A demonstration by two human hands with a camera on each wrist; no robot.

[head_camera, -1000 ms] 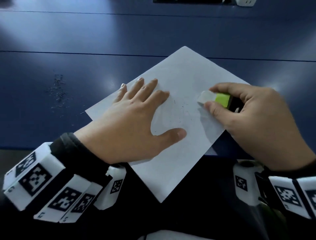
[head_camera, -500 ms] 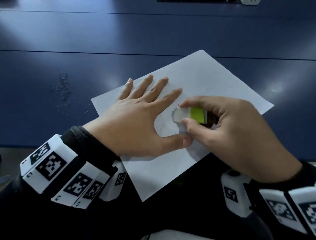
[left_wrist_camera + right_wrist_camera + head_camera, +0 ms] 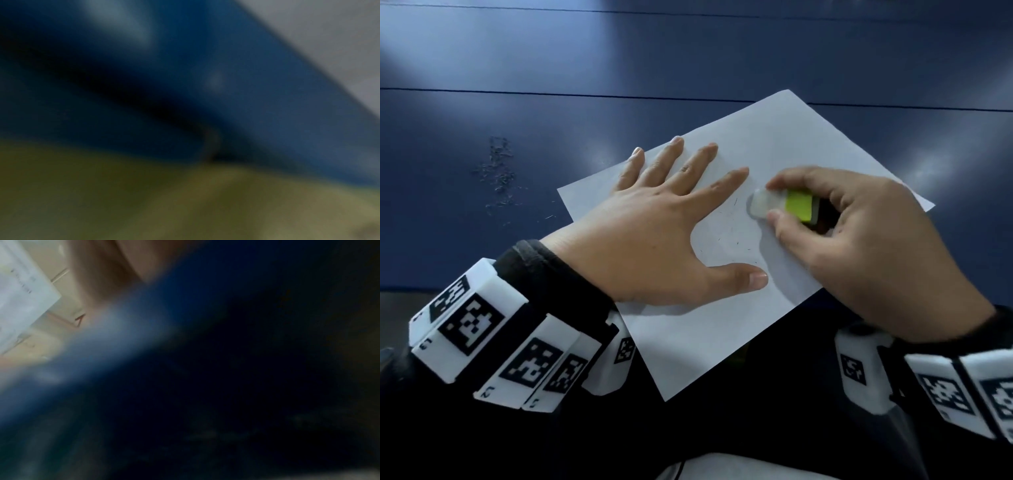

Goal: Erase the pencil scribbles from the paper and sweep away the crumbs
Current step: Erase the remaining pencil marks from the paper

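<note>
We have the right hand (image 3: 859,240) pinching the eraser (image 3: 780,205) between thumb and forefinger, its white tip down on the paper (image 3: 808,144). The left hand (image 3: 654,233) lies flat, fingers spread and straight, pinning the sheet to the blue table (image 3: 619,68).

Here is what matters to us: the patch to rub lies just left of the eraser tip, in the open V between the left forefinger and thumb. The eraser's long axis points that way, toward the left hand, so we judge the next stroke runs along that axis into the gap. The right hand is the nearer one.

Any pencil marks there are faint; we can pick out only a pale smudge and thin dark crumbs (image 3: 732,236) scattered on the sheet. A second heap of crumbs (image 3: 500,171) sits on the table, well apart to the left.

The eraser is a soft rounded block in a yellow-green sleeve; the paper is thin, smooth, lying askew and overhanging the table's near edge. Both wrist views are too blurred to add anything.
</note>
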